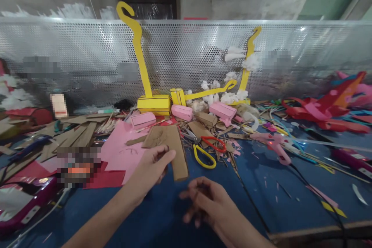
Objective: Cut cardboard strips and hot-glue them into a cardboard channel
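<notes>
My left hand (151, 166) reaches forward over the blue table top (261, 178), its fingers stretched out and touching the near edge of a brown cardboard cut-out (174, 147). My right hand (203, 197) hovers low beside it, fingers loosely curled, with nothing visible in them. Just past the cardboard lie scissors with a red and a yellow handle (207, 149). Pink paper sheets (122, 151) lie to the left of the cardboard.
Tall yellow cardboard hook shapes (139, 58) on box bases stand against a perforated metal panel (186, 54). Pink boxes (222, 110), cotton tufts (232, 93), cardboard strips (78, 133), a pink glue gun (276, 145) with a black cord and red paper pieces (325, 110) litter the table.
</notes>
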`<state>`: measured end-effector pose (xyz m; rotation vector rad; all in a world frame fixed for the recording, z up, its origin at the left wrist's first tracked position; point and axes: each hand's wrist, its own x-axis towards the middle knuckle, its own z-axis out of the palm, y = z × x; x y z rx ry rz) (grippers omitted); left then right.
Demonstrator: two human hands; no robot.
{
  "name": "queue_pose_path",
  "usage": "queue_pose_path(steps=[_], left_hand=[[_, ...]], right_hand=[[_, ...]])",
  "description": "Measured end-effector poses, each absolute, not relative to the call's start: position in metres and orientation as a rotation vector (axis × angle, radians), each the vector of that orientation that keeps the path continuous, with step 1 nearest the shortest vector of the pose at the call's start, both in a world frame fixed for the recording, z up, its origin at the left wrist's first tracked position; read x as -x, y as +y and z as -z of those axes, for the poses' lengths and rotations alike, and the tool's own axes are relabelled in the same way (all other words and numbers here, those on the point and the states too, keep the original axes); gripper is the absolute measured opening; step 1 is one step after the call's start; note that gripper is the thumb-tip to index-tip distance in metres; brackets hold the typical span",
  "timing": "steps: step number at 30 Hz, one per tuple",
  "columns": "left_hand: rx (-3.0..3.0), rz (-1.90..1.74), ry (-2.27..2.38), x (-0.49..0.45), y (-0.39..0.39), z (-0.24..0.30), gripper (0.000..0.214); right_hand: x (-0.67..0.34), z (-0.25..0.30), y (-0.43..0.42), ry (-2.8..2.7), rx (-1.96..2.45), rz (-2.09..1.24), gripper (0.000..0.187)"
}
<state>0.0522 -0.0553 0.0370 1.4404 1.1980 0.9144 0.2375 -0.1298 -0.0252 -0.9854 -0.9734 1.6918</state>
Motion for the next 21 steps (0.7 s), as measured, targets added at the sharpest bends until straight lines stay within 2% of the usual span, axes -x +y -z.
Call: queue_pose_path(steps=[3,5,8,10,13,21], left_hand=[[-1.696,-0.862,1.166,-0.037,-0.037,-0.045,0.041],[-1.753,-0.780,1.129,-0.031,-0.030,-0.049,0.039],[-1.683,-0.675,1.098,-0.030,-0.026,-0.049,0.041],[-1.592,-0.611,1.106,-0.033,-0.025,-0.045,0.041],[-1.427,-0.549,1.117,-0.037,-0.024,-0.036,0.039],[-1.265,-0.557,1.056,-0.025,-0.019,-0.011,0.042]], right_hand=[[-0.278,0.023,-0.142,-1.121,1.082,-1.594,0.051],[-0.323,0.020,-0.149,-1.223,1.303,-1.187,0.044],[-0.402,0.020,-0.148,-1.096,1.625,-0.310,0.047],[-0.450,0.023,-0.139,-1.040,1.763,-0.025,0.052],[-0.495,0.026,-0.119,-1.176,1.886,0.047,0.065],[-0.506,0.019,-0.078,-1.499,2.074,0.046,0.046]])
